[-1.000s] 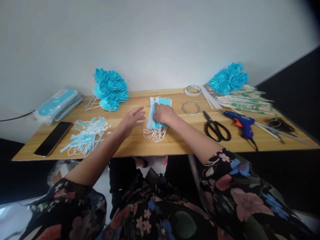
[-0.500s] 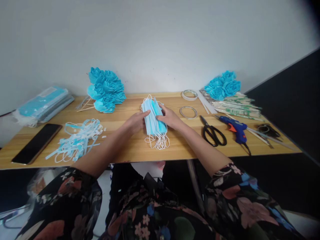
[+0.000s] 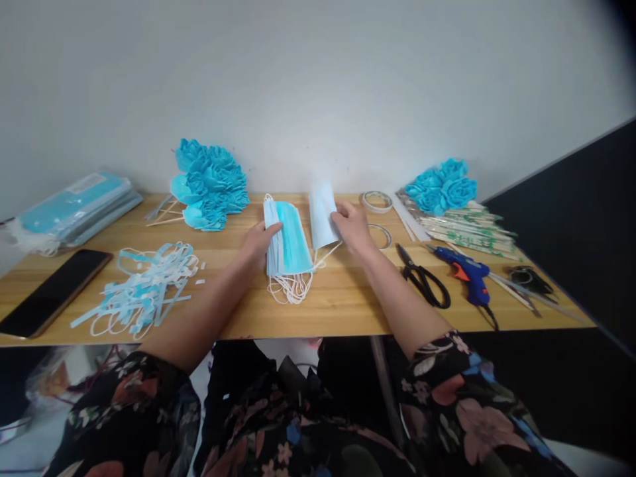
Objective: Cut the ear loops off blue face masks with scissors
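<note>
You have bare wood point(image 3: 340, 305) on the near side, just right of the stack point(image 3: 292, 242). Beyond your right hand point(image 3: 352, 224), the ring point(image 3: 389, 240), tape point(image 3: 376, 209) and scissors point(image 3: 422, 278) obstruct. Left of your left hand point(image 3: 257, 240), a gap precedes the scraps point(image 3: 144, 285); flowers point(image 3: 211, 185) block the back.

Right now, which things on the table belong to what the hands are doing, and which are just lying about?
In use:
left hand, holding the mask stack
right hand, holding a single mask

Apparently just lying about:
phone
scissors
glue gun
wrapped masks
pile of cut strips
</note>
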Action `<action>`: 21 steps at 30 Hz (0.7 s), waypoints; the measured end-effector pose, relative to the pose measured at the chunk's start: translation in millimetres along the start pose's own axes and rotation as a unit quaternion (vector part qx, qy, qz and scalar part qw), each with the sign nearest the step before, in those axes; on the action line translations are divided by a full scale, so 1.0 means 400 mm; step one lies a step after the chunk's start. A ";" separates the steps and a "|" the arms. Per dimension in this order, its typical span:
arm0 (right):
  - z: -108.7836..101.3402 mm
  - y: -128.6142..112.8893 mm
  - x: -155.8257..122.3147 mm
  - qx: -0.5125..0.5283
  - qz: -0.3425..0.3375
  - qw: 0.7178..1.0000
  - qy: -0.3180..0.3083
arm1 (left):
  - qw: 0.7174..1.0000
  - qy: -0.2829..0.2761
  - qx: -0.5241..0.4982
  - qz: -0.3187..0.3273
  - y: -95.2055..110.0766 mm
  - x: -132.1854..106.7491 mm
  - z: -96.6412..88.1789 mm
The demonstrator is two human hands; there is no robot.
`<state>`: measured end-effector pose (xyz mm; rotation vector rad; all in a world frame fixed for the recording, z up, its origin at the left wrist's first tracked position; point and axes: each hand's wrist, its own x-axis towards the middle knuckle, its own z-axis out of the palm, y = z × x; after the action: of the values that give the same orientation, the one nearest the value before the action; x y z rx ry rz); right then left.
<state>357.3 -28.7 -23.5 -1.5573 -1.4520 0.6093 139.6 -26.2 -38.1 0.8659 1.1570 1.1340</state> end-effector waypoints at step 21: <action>0.047 -0.076 -0.125 -0.132 -0.165 0.968 -0.138 | 0.991 -0.109 -0.056 0.058 -0.018 -0.035 0.018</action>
<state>316.4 -74.0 -17.5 -1.4186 -2.0233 0.4597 148.0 -41.0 -40.0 0.9536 0.8666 1.1551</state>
